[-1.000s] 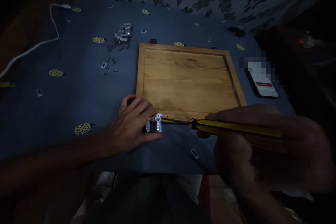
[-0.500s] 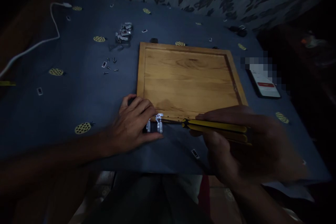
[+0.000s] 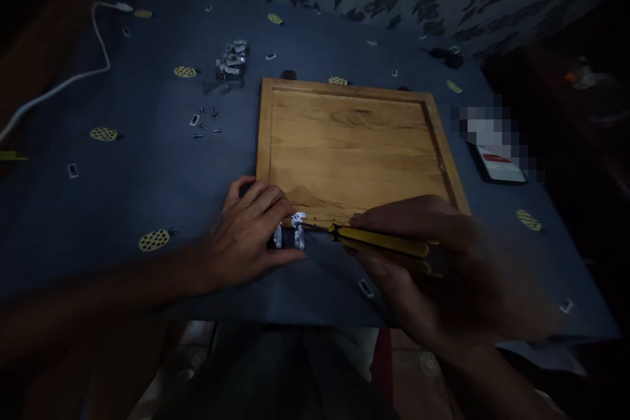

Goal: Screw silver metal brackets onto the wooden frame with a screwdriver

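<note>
My left hand (image 3: 253, 226) is closed around a shiny metal hinge (image 3: 299, 238) at the near left edge of a framed wooden panel (image 3: 354, 144). Its thumb lies below the hinge, with the fingers over the panel's corner. My right hand (image 3: 428, 269), partly blurred, grips a screwdriver (image 3: 381, 240) by its yellow and black handle. The thin shaft points left, its tip at the hinge; whether it sits in a screw cannot be made out. Small dark holes show along the panel's near edge.
Beyond the left hand lie several loose screws (image 3: 203, 126) and a pile of metal hinges (image 3: 232, 60). A phone (image 3: 502, 165) rests right of the panel, and a dark object (image 3: 447, 56) lies farther back. A white cable (image 3: 63, 85) runs along the left side of the blue tablecloth (image 3: 147, 190).
My right hand has moved left with the screwdriver, bringing its tip to the hinge. My left hand and the panel have stayed in place.
</note>
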